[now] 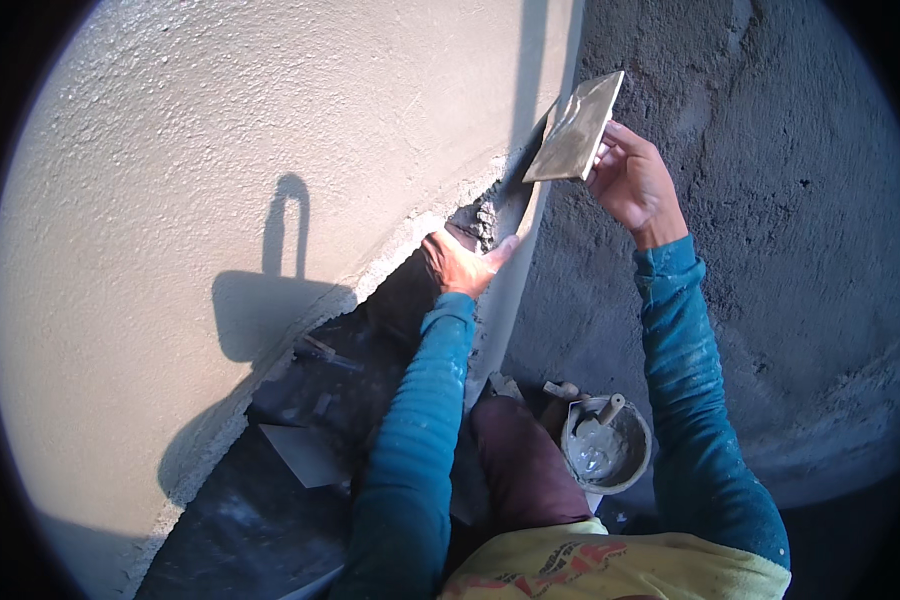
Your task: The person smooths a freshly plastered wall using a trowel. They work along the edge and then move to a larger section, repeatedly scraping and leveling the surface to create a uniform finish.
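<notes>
My right hand [632, 182] holds a flat rectangular plaster board [576, 126] up near the corner of the wall, tilted on edge. My left hand [462, 262] grips a trowel [510, 195] whose blade, with a lump of grey mortar [484, 221] on it, presses against the vertical wall corner. Both forearms wear teal sleeves. The freshly plastered, sunlit wall face [220, 150] lies to the left; a rough grey unfinished wall [770, 200] lies to the right.
A round pan [607, 445] of wet mortar with a small trowel in it sits on the floor below, beside my knee. Dark ground with scraps and a flat sheet [305, 452] lies at the wall's foot. My shadow falls on the plastered wall.
</notes>
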Motion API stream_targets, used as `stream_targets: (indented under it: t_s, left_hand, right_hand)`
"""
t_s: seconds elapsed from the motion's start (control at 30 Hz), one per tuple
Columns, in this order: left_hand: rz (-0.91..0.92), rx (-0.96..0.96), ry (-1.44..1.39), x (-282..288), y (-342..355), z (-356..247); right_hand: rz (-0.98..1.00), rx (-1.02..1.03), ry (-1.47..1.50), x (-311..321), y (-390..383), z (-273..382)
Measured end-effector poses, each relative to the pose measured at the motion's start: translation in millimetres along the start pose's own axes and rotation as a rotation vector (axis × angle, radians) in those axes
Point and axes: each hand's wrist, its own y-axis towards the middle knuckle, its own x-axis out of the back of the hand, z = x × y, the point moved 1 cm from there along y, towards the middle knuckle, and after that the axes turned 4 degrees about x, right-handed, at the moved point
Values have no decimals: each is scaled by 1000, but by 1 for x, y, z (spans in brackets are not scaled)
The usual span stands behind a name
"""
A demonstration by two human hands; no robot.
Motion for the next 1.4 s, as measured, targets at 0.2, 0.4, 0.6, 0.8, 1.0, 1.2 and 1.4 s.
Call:
stream_targets:
  t_s: [0.2, 0.4, 0.6, 0.8, 1.0, 1.2, 1.4]
  left_hand:
    - [-32, -6, 157, 7, -4, -22]
    - [140, 6, -171, -2, 1, -27]
    - [327, 201, -599, -4, 4, 0]
    - [236, -13, -333, 14, 9, -41]
    - [27, -10, -47, 0, -1, -18]
    - [-45, -78, -102, 10, 1, -25]
    - [175, 71, -442, 2, 3, -27]
  right_hand:
    - [-38, -9, 94, 1, 24, -6]
    - [-44, 65, -110, -20, 37, -5]
    - [161, 314, -68, -121, 16, 62]
    - [554, 499, -391, -9, 72, 115]
    - [220, 360, -659, 39, 79, 45]
    - [93, 440, -782, 29, 98, 35]
    - [-5, 437, -770, 14, 101, 30]
